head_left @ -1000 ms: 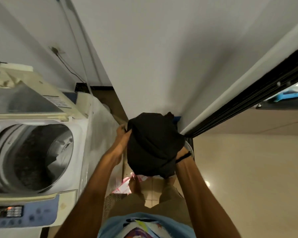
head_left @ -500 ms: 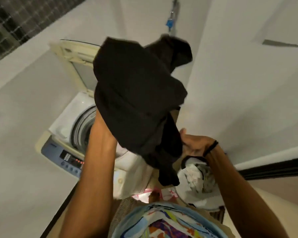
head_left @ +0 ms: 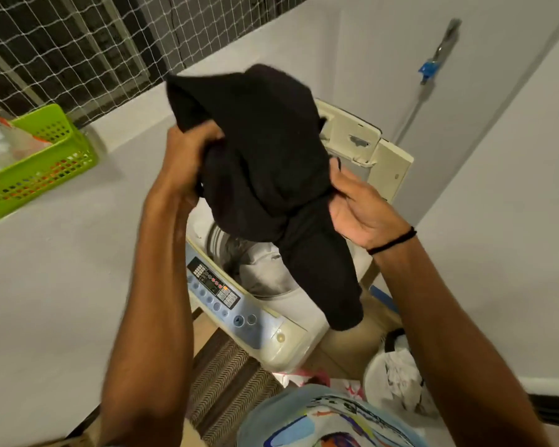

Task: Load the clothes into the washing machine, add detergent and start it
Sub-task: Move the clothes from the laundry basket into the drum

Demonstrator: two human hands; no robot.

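A bunched black garment hangs in the air above the open drum of a top-loading washing machine. My left hand grips its upper left edge with curled fingers. My right hand holds its right side, thumb pressed into the cloth, palm turned up. One dark end of the garment droops down past the machine's front right corner. The lid stands raised behind. A blue control panel runs along the machine's front.
A green plastic basket with a packet in it sits on the white ledge at left. A laundry basket with light clothes stands on the floor at lower right. A striped mat lies before the machine. A hose with a blue tap hangs on the wall.
I have turned from the basket toward the machine. Both hands carried the black garment up and over the drum, and my right hand has taken hold of its right side.
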